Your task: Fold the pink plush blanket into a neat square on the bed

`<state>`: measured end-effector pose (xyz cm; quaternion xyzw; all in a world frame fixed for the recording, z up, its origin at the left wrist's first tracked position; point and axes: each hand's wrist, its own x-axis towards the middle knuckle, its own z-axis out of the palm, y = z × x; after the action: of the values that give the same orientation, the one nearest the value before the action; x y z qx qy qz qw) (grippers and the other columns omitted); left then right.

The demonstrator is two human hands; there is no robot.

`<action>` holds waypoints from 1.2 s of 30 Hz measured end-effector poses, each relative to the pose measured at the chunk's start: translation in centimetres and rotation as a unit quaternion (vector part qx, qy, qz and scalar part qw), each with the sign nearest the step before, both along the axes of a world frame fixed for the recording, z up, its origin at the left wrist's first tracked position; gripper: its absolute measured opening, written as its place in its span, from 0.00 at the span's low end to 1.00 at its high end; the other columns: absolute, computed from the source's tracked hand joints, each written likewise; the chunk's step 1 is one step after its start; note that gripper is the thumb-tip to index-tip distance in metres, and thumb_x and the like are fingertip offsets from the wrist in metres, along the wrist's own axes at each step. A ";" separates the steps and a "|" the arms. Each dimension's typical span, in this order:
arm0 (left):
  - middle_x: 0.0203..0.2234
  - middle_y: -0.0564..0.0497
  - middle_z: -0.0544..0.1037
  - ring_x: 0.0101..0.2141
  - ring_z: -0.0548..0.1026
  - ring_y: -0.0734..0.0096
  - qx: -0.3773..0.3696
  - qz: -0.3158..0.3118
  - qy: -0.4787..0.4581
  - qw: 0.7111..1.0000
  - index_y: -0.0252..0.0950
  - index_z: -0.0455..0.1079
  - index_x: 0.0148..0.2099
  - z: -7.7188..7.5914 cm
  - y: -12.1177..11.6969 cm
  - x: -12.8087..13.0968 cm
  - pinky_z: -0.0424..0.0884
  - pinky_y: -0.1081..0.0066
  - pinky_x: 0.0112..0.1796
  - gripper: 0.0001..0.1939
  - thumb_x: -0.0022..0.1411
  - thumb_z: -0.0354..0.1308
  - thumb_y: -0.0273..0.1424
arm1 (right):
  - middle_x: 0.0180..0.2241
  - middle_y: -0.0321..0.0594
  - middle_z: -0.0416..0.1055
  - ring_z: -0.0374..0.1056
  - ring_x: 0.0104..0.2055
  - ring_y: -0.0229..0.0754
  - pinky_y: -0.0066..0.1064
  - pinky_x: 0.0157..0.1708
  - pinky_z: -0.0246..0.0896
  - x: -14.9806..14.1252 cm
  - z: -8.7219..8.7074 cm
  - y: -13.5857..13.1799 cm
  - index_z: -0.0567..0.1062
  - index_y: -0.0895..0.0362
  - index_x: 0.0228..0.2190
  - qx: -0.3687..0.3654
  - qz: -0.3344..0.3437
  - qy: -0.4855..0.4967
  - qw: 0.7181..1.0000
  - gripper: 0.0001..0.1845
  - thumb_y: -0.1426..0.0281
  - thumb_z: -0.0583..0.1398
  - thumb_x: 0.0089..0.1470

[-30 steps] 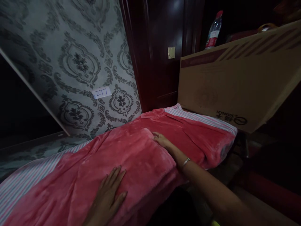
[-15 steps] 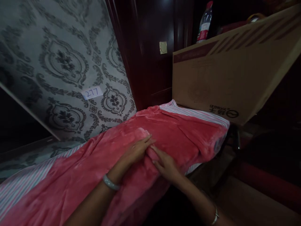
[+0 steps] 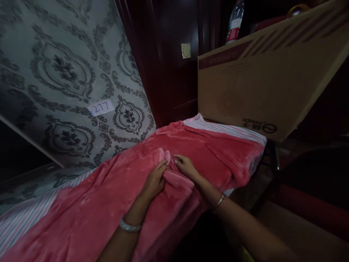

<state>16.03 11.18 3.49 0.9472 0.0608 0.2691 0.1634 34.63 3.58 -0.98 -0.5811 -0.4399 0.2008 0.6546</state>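
Note:
A pink fleece blanket (image 3: 109, 196) lies spread over a surface with a pink-and-white striped edge (image 3: 226, 129). My left hand (image 3: 155, 180), a pale bangle on its wrist, has its fingers curled into a raised fold of the blanket near the middle. My right hand (image 3: 187, 166), with a thin bracelet, rests beside it and pinches the same fold from the right. The two hands almost touch at the fold's top.
A large cardboard box (image 3: 267, 80) stands at the far right end, with a plastic bottle (image 3: 234, 23) behind it. A panel of grey patterned wallpaper carries a label reading 277 (image 3: 101, 107). Dark wood door (image 3: 174, 62) behind. The right side is dark.
Both hands have come together at the middle of the blanket. The left hand moved up from lying flat low down, and the fleece now stands in a raised fold between them.

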 end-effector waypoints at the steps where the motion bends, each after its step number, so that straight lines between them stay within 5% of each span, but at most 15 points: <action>1: 0.57 0.41 0.74 0.56 0.73 0.61 0.002 0.000 -0.004 1.000 0.37 0.71 0.53 0.1 -0.1 0.0 0.71 0.60 0.54 0.20 0.60 0.49 0.21 | 0.45 0.45 0.79 0.74 0.46 0.47 0.43 0.53 0.66 0.1 0.2 1.0 0.80 0.55 0.46 -0.002 -0.001 0.006 1.000 0.20 0.71 0.60 0.51; 8: 0.54 0.41 0.74 0.55 0.73 0.61 0.013 0.019 -0.063 0.998 0.37 0.72 0.50 -0.2 0.0 -0.2 0.72 0.62 0.53 0.20 0.58 0.50 0.20 | 0.31 0.38 0.78 0.72 0.33 0.42 0.35 0.39 0.70 0.1 1.1 6.1 0.81 0.58 0.40 -0.024 0.025 0.071 0.997 0.16 0.71 0.60 0.49; 14: 0.48 0.44 0.78 0.50 0.76 0.64 -0.002 0.045 -0.110 0.993 0.37 0.68 0.54 0.1 0.0 -0.3 0.73 0.62 0.51 0.25 0.55 0.49 0.19 | 0.36 0.38 0.78 0.71 0.37 0.41 0.34 0.44 0.68 0.2 -0.3 7.5 0.80 0.57 0.36 0.000 0.041 0.122 0.992 0.15 0.73 0.59 0.44; 18: 0.43 0.46 0.79 0.46 0.77 0.64 -0.021 0.043 -0.136 0.990 0.38 0.71 0.44 0.4 -0.3 -0.3 0.74 0.64 0.48 0.18 0.53 0.48 0.19 | 0.39 0.40 0.79 0.72 0.41 0.43 0.36 0.48 0.67 0.8 -1.6 7.2 0.80 0.56 0.36 0.010 0.047 0.150 0.987 0.15 0.71 0.62 0.43; 23: 0.44 0.45 0.80 0.46 0.78 0.64 -0.079 0.090 -0.178 0.977 0.38 0.70 0.43 0.3 -0.2 -0.7 0.75 0.64 0.46 0.12 0.59 0.50 0.23 | 0.46 0.42 0.79 0.72 0.48 0.45 0.38 0.53 0.66 1.1 -2.2 6.6 0.80 0.55 0.41 0.019 0.060 0.169 0.984 0.20 0.69 0.65 0.43; 30: 0.63 0.43 0.69 0.59 0.71 0.55 0.050 0.086 0.005 0.995 0.41 0.69 0.61 -0.2 0.4 -0.3 0.69 0.52 0.57 0.31 0.57 0.49 0.17 | 0.49 0.42 0.77 0.72 0.48 0.45 0.36 0.49 0.68 0.5 -1.3 6.0 0.77 0.55 0.49 0.029 0.092 0.178 0.979 0.29 0.69 0.66 0.41; 36: 0.60 0.43 0.71 0.55 0.73 0.53 0.053 0.097 0.040 0.993 0.42 0.71 0.60 -0.7 0.5 -0.2 0.71 0.53 0.54 0.30 0.57 0.51 0.18 | 0.39 0.41 0.80 0.74 0.39 0.43 0.34 0.43 0.69 0.0 -1.4 6.2 0.72 0.57 0.56 0.015 0.096 0.186 0.978 0.36 0.69 0.64 0.43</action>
<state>15.87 11.71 2.81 0.9540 0.1449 0.2486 0.0838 34.68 9.76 -2.35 -0.4783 -0.3676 0.3608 0.7113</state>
